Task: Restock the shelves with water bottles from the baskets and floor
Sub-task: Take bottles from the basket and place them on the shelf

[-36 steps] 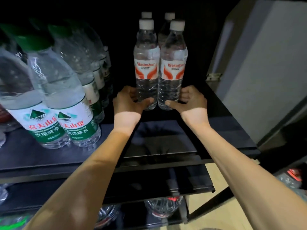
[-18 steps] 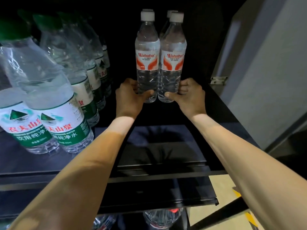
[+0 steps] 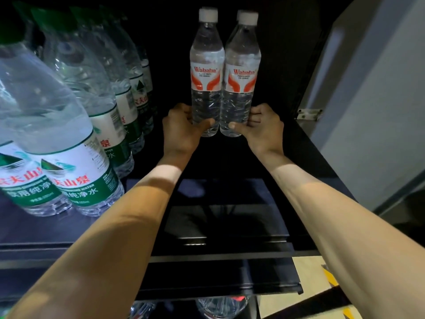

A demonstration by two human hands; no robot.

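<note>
Head view: the left bottle is gripped near its base by the left hand, the right bottle by the right hand; both are upright, touching, between the hands.

Both bare forearms extend forward; the left hand grips the left bottle low, the right hand the right bottle, fingers curled, thumbs pointing inward.

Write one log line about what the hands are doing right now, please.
left hand: grips left white-cap bottle | right hand: grips right white-cap bottle | bottles: upright, side by side | left of them: green-label bottles
</note>
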